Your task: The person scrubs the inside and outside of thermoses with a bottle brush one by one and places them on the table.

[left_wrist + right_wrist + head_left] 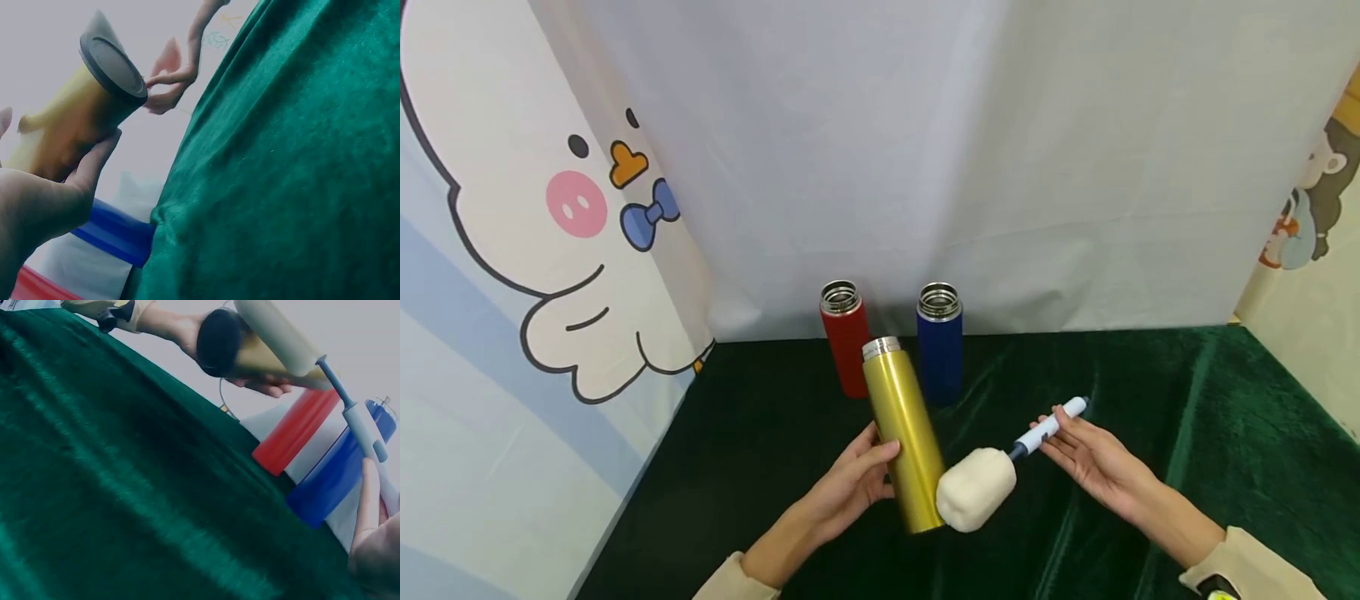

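Observation:
My left hand (853,482) grips a gold, lidless metal bottle (904,437), its thumb across the side. The bottle leans slightly, steel mouth up and away from me. In the left wrist view its dark-rimmed base (115,67) shows. My right hand (1105,462) pinches the white handle (1051,427) of a bottle brush between thumb and fingers. The brush's cream sponge head (976,490) points down and left and overlaps the lower side of the gold bottle in the head view. The right wrist view shows the brush's thin dark neck (336,382).
Behind the gold bottle stand a red bottle (847,354) and a blue bottle (940,354), both lidless, near the back edge. Dark green velvet cloth (1150,400) covers the table. A pale curtain (1000,167) hangs behind, and a cartoon-printed panel (512,292) is on the left.

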Tool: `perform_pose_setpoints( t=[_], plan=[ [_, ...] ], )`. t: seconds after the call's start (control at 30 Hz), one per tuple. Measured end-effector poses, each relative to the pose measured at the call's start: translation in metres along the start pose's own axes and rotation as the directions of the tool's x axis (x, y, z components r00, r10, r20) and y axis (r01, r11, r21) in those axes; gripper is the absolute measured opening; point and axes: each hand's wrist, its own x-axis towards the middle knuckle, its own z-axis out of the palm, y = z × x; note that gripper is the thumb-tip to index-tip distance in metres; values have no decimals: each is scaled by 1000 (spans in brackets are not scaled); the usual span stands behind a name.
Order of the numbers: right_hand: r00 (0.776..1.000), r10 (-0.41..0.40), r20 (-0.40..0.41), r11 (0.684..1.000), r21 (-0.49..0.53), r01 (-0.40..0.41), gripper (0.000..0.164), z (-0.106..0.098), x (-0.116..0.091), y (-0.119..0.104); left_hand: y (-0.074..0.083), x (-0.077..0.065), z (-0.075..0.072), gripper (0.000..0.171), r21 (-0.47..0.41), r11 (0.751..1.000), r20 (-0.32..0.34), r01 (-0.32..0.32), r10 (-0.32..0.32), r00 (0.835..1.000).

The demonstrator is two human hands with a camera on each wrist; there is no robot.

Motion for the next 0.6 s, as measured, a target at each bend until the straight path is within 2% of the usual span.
perform_pose_setpoints(
  t=[0.07, 0.17, 0.3, 0.47, 0.6],
  plan=[
    [1000, -22, 6, 995, 95, 22, 16, 12, 7, -8, -2, 0, 3, 64, 34, 998, 14, 45, -46, 999],
    [997, -70, 19, 967, 247, 63, 15, 27, 14, -18, -4, -1, 5, 72, 84, 991, 37, 107, -110, 993],
    [998, -64, 21, 946, 321, 54, 15, 30, 14, -20, -4, -2, 5, 66, 100, 988, 33, 115, -119, 992],
    [999, 7, 32, 980, 200, -13, 20, 14, 8, -3, -3, -3, 1, 62, 82, 995, -3, 65, -65, 998],
    [998, 61, 30, 995, 74, -63, 19, -4, -1, 9, 0, -1, -1, 61, 9, 1000, -7, 6, -6, 1000]
  ],
)
